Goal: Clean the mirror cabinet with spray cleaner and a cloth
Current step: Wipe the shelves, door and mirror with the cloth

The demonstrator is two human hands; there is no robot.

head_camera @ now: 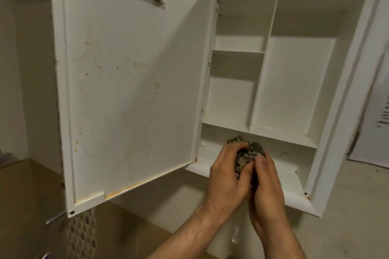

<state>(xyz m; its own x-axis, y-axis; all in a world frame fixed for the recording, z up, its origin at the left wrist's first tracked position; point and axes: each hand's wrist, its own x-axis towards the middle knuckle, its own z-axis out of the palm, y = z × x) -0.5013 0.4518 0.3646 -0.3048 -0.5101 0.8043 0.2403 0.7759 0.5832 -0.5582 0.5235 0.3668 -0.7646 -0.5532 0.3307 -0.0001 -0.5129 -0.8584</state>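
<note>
Cabinet — white, wall-mounted — stands open, its door swung left, the inner face speckled with rusty stains. Low in front of the bottom shelf, left hand and right hand together clutch a bunched, dark mottled cloth — fingers curled round it.

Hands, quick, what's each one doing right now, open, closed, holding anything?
Left hand: fingers curled round the balled-up cloth, gripping it.
Right hand: grips the same cloth from the other side, thumb on it.
</note>
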